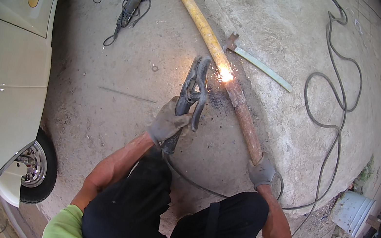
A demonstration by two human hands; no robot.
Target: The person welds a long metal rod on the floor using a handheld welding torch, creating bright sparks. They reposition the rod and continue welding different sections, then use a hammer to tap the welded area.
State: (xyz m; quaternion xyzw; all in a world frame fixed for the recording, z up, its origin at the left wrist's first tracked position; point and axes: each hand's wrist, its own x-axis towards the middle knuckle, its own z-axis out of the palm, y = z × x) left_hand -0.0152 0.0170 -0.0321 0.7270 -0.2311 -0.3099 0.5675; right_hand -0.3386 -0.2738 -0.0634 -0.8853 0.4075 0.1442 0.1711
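A black electrode holder (pixel 184 104) is clamped in the wrapped fingers of the gloved left hand (pixel 166 123). The near end of a rusty pipe (pixel 244 117) is held in the gloved right hand (pixel 261 173), whose fingers are closed on it, though partly hidden. Bright sparks (pixel 225 74) are thrown where the rusty pipe is met by a yellow pipe (pixel 196 16), near a hammer (pixel 263 69).
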